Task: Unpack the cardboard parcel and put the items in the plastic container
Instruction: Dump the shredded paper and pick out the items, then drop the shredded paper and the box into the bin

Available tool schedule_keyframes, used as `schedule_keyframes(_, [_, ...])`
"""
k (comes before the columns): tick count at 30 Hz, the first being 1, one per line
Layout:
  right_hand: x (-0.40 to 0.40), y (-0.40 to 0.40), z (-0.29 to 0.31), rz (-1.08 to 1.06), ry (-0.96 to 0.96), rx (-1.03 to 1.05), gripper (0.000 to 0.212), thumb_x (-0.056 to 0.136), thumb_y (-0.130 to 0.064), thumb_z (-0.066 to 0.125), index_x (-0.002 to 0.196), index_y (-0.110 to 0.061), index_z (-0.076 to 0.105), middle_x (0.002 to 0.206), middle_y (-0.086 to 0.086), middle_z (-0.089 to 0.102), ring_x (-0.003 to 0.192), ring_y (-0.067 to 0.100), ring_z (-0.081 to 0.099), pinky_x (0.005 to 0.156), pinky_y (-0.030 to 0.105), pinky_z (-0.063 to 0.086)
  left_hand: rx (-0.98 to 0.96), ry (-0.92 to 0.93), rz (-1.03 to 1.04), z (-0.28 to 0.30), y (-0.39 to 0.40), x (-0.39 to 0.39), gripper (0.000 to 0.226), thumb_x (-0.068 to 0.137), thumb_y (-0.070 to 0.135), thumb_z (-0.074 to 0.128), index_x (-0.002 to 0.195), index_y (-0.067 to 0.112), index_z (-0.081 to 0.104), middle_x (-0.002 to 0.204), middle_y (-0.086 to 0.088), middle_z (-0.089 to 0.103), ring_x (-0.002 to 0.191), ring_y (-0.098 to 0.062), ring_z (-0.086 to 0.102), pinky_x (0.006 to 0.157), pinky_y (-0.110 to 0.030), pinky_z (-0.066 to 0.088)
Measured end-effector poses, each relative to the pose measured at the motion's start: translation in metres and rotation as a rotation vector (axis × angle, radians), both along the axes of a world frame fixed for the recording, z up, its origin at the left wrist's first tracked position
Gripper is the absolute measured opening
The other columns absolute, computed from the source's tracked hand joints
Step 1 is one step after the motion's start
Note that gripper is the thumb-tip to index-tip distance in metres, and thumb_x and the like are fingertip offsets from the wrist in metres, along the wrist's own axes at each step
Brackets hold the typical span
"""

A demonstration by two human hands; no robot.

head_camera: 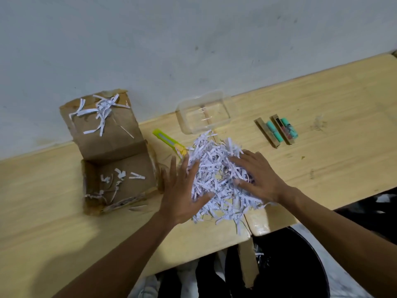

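Pressing shredded paper (pixel 217 179) — left hand (pixel 182 190), right hand (pixel 255 177) flanking pile.

The shredded paper pile (pixel 219 181) hid whatever lay beneath it and the utility knife's (pixel 168 143) near end, while the black bin (pixel 300 265) was cut off below.

A yellow box cutter (pixel 169 144) lies on the wooden table (pixel 322 160). A black bin (pixel 300 265) stands below the table's near edge.
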State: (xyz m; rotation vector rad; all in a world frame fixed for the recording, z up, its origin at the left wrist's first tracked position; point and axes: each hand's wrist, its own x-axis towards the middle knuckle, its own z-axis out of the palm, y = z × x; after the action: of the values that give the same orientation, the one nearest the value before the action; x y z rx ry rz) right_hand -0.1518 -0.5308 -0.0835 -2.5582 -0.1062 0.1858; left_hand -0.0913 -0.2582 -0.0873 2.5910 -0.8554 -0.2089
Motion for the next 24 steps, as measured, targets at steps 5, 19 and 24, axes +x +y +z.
schedule_keyframes(5, [-0.011,0.025,-0.012,-0.095,-0.020,0.029,0.072,0.092,-0.068,0.031,0.155,-0.038,0.009,0.163,-0.007,0.015,0.151,0.012,-0.003,0.121,0.049,-0.002,0.048,0.049,-0.002,-0.016,-0.020,-0.015,0.095,0.084,0.079,0.034,0.155,0.026,-0.001,0.163,0.003,-0.009,0.149,-0.022,-0.017,0.119,-0.055,-0.001])
schedule_keyframes(19, [0.012,0.081,-0.015,-0.471,-0.124,0.684,0.042,0.106,-0.025,0.030,0.145,-0.020,0.045,0.145,-0.008,0.047,0.136,0.001,0.039,0.111,0.021,0.032,-0.760,0.286,0.401,-0.011,-0.077,-0.012,0.040,0.101,0.030,0.033,0.133,0.019,0.054,0.129,0.010,0.054,0.124,0.001,0.046,0.101,-0.012,0.033])
schedule_keyframes(24, [0.015,0.093,-0.010,-0.580,-0.131,0.861,0.039,0.103,-0.025,0.037,0.138,-0.022,0.053,0.140,-0.009,0.052,0.132,0.002,0.046,0.108,0.022,0.038,-0.889,0.274,0.522,-0.009,-0.090,-0.012,0.032,0.097,0.022,0.039,0.121,0.015,0.060,0.119,0.007,0.060,0.111,0.008,0.052,0.089,-0.006,0.037])
